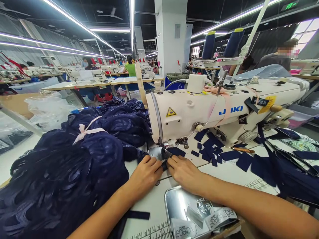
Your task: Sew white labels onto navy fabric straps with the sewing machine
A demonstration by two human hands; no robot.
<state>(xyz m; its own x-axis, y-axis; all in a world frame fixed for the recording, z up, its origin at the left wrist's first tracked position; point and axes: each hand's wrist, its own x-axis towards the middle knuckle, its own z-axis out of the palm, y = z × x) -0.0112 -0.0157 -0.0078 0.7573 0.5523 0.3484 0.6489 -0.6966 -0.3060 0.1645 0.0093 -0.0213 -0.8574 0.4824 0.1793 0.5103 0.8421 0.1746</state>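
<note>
A white sewing machine [189, 113] stands on the table, its needle area just beyond my hands. My left hand [149, 171] has its fingers curled down on dark navy fabric [142, 155] at the left of the needle plate [156, 152]. Close on its right, my right hand [183, 171] presses its bent fingers on the same dark material at the front of the needle. The fingertips of both hands are partly hidden against the cloth. A large heap of navy fabric [99, 159], tied with a pale pink strip [87, 131], lies on the left.
A metal tray [171, 199] with printed labels [220, 219] sits at the front edge. Navy fabric pieces [230, 155], a wooden-handled tool [240, 150] and scissors [296, 161] lie on the right. Two thread cones [208, 45] stand behind the machine; other people work further back.
</note>
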